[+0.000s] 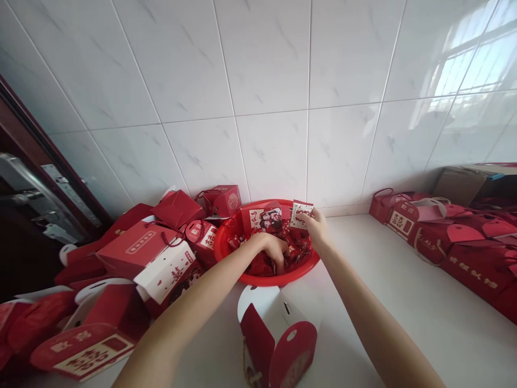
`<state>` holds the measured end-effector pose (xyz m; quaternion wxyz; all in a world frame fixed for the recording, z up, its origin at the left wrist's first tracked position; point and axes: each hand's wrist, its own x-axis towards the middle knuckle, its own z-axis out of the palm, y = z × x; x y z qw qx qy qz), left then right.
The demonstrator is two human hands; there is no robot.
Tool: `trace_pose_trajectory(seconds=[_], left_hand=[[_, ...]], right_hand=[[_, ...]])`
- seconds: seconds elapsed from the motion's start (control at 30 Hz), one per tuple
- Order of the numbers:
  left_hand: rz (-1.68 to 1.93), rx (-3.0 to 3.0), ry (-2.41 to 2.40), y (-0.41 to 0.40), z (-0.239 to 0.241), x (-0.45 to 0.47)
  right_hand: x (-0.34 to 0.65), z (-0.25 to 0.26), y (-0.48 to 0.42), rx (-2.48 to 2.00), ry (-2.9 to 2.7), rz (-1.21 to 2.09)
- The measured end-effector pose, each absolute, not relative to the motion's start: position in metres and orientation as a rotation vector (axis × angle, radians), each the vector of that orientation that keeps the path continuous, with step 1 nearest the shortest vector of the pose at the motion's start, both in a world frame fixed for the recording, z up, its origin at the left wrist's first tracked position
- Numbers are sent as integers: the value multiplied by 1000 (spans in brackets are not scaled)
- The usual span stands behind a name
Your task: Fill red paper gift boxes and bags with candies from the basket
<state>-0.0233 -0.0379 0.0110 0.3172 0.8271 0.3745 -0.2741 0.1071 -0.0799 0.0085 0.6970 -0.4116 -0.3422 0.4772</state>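
Note:
My left hand point(275, 251) reaches down into a red plastic basin point(221, 257) among small red wrapped pieces point(294, 249). Its fingers are curled, and what they grip is partly hidden. At the basin's right rim, my right hand point(317, 225) pinches a small white packet with red print point(301, 213), held upright. Inside the basin, a red and white printed box point(263, 216) leans at the back. Below the basin, between my forearms, an open red gift box point(278, 345) with a white inside and a rope handle stands on the white surface.
Red gift boxes point(137, 245) are heaped on the left, some with open flaps. Rows of closed red boxes point(464, 242) line the right, near a cardboard box point(460, 186). A tiled wall point(270, 156) rises behind; a dark door frame with a lock point(60, 178) stands left.

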Motion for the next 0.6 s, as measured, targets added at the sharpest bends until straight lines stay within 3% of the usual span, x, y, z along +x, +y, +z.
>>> trace_pose_trajectory(seconds=[0.6], left_hand=[[-655,2052,875,-35,10,-29]], right_hand=[[107,5,-78,-912,-782,1055]])
